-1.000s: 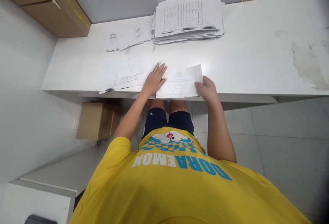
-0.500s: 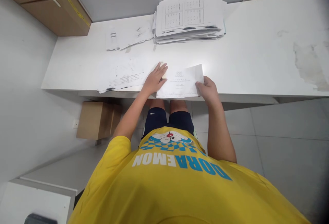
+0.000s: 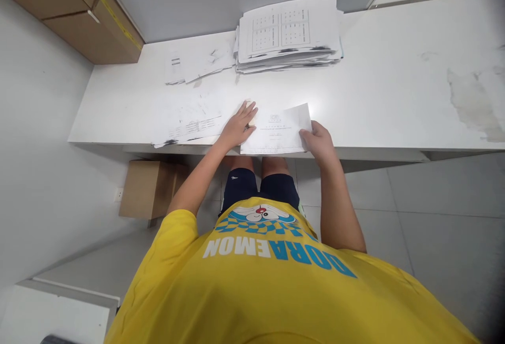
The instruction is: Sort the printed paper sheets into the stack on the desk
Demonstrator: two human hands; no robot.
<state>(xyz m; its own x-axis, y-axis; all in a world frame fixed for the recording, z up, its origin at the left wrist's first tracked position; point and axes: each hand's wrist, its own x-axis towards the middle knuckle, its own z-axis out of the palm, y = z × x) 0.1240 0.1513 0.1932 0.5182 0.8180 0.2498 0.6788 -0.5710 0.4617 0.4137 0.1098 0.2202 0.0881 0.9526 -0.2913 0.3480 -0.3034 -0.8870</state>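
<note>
A white printed sheet of paper [image 3: 276, 133] lies at the front edge of the desk, its top right corner raised. My right hand [image 3: 319, 143] pinches the right edge of this sheet between thumb and fingers. At the sheet's left edge, my left hand [image 3: 239, 127] lies flat with fingers stretched out. Under those fingers shows a small cream-coloured piece [image 3: 251, 121], mostly covered, so its kind is unclear. Loose printed papers [image 3: 189, 123] with dark smudges along the near edge are just left of my left hand.
A thick stack of printed papers [image 3: 290, 33] is at the back of the white desk [image 3: 386, 97]. More loose sheets [image 3: 201, 65] lie left of it. A cardboard box [image 3: 114, 28] stands at the back left corner, another box [image 3: 140, 189] below the desk. Peeled patches mark the desk's right side.
The camera view has shifted slightly, so the desk appears a little lower. Both hands keep their places at the sheet, and its raised corner looks almost the same.
</note>
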